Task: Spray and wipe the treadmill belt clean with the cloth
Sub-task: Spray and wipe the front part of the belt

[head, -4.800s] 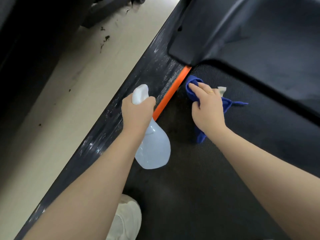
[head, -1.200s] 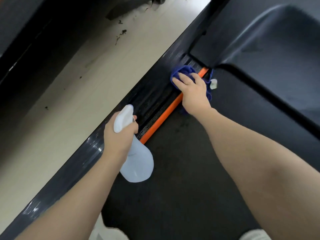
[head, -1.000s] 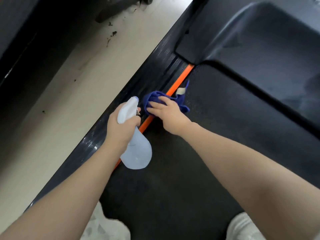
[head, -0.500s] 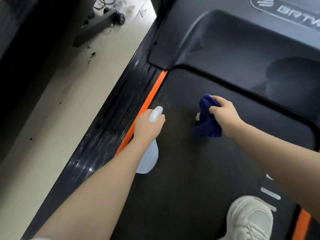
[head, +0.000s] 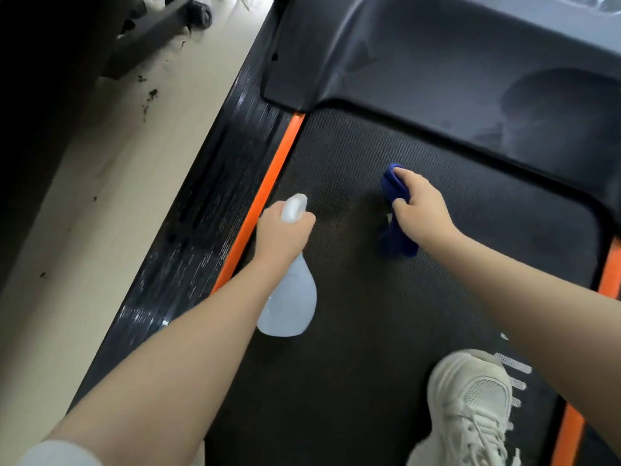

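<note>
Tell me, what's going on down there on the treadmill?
A person is cleaning the treadmill belt. The left hand grips a pale spray bottle, its nozzle pointed forward over the belt beside the orange side strip. The right hand holds a bunched blue cloth just above or on the belt, near the front motor cover. One white shoe stands on the belt. Whether spray is coming out cannot be seen.

No legible text; only faint, unreadable print along the treadmill side rail (head: pixel 201 230).
</note>
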`<state>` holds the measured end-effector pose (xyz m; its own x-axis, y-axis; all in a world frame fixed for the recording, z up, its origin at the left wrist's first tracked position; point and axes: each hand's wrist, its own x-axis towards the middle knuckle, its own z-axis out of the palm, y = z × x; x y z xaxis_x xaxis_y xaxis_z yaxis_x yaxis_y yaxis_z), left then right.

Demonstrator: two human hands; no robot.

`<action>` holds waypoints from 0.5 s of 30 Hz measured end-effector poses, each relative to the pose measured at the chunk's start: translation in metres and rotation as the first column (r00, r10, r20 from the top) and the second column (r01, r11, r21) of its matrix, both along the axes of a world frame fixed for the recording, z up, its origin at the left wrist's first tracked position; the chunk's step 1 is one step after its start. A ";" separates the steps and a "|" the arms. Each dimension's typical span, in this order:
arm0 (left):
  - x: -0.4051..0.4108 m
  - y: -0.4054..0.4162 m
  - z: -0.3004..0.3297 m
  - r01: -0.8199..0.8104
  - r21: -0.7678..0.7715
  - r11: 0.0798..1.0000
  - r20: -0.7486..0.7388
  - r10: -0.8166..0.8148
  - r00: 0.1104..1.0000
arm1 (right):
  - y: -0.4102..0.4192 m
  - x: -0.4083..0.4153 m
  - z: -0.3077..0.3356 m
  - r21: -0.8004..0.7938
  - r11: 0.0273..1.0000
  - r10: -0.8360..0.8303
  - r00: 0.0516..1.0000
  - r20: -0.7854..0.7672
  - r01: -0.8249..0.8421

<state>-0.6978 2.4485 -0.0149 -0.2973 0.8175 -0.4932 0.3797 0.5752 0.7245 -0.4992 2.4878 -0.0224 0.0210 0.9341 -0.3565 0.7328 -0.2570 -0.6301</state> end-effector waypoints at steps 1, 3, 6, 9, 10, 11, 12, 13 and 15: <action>-0.008 0.000 0.001 -0.013 0.013 1.000 -0.007 0.013 1.000 | 0.004 -0.006 -0.006 0.013 0.997 0.070 0.996 0.050 -0.070; -0.024 -0.003 0.003 -0.038 0.033 0.999 -0.003 0.039 0.999 | 0.017 -0.021 -0.018 0.024 0.981 0.189 0.971 0.149 -0.194; -0.045 -0.007 0.005 -0.157 0.125 0.980 0.009 0.157 0.988 | 0.041 -0.048 -0.037 0.063 0.934 0.328 0.914 0.237 -0.352; -0.059 -0.009 0.005 -0.231 0.159 0.960 0.013 0.232 0.973 | 0.049 -0.081 -0.052 0.053 0.871 0.452 0.838 0.307 -0.489; -0.062 -0.011 0.004 -0.253 0.159 0.954 0.015 0.254 0.967 | 0.042 -0.092 -0.056 0.069 0.823 0.511 0.787 0.346 -0.564; -0.065 -0.012 0.003 -0.281 0.162 0.946 0.012 0.283 0.959 | 0.032 -0.102 -0.059 0.096 0.750 0.590 0.728 0.350 -0.654; -0.067 -0.014 0.001 -0.315 0.166 0.934 0.015 0.317 0.948 | 0.022 -0.109 -0.061 0.134 0.659 0.672 0.659 0.338 -0.740; -0.068 -0.015 0.000 -0.347 0.163 0.924 0.020 0.349 0.937 | 0.016 -0.110 -0.065 0.141 0.534 0.761 0.547 0.350 -0.834; -0.071 -0.015 -0.003 -0.397 0.155 0.905 0.032 0.397 0.917 | 0.024 -0.104 -0.067 0.119 0.301 0.835 0.322 0.446 -0.946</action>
<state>-0.7687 2.4330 -0.0180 -0.6131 0.6979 -0.3701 0.1436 0.5592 0.8165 -0.6032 2.5122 -0.0894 -0.8648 0.4625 -0.1956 0.5006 0.8248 -0.2628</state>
